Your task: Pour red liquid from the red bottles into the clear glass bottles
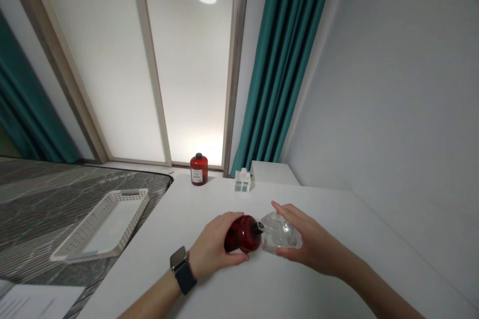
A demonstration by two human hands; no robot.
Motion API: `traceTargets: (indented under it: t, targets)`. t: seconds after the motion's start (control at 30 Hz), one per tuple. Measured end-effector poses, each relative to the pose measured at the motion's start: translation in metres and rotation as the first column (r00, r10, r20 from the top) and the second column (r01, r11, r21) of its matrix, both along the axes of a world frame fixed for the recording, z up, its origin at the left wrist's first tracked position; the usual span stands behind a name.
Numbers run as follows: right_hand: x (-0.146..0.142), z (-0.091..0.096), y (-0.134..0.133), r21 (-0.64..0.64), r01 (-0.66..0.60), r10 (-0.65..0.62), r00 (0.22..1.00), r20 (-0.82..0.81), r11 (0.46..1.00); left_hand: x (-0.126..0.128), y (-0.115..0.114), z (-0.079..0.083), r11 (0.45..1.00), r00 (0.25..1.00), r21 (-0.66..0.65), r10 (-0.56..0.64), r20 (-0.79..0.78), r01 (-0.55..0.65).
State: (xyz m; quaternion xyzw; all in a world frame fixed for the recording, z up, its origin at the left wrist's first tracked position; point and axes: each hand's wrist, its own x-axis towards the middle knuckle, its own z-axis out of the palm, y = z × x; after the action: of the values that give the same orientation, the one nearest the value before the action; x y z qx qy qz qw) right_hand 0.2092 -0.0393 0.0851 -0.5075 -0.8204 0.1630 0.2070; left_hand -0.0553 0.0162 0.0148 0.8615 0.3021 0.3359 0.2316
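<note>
My left hand (219, 239) is wrapped around a dark red bottle (250, 235), which is tipped so its black-rimmed neck points right. My right hand (299, 234) grips a clear bottle (280, 232) between thumb and fingers, tilted with its mouth towards the red one. The two mouths meet or nearly meet; I cannot tell whether they touch. Both bottles are held over the white table (299, 289). Farther back on the table stand a red bottle with a black cap and white label (198, 169) and a small white house-shaped piece (243, 180).
A white perforated basket (127, 229) rests on the grey marbled surface (30, 199) at left. Printed paper (41, 301) lies at the lower left. Behind the table are a white box (275, 172), a teal curtain (277, 70) and frosted sliding doors (190, 70). A wall (404, 109) borders the right.
</note>
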Motion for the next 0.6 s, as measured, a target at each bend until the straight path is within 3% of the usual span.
traceTargets:
  t: [0.6]
  targets:
    - [0.0014,0.0008,0.0011,-0.012,-0.001,0.001,1.0,0.023,1.0,0.0002,0.0003,-0.0015,1.0,1.0,-0.014,-0.012,0.015,0.012]
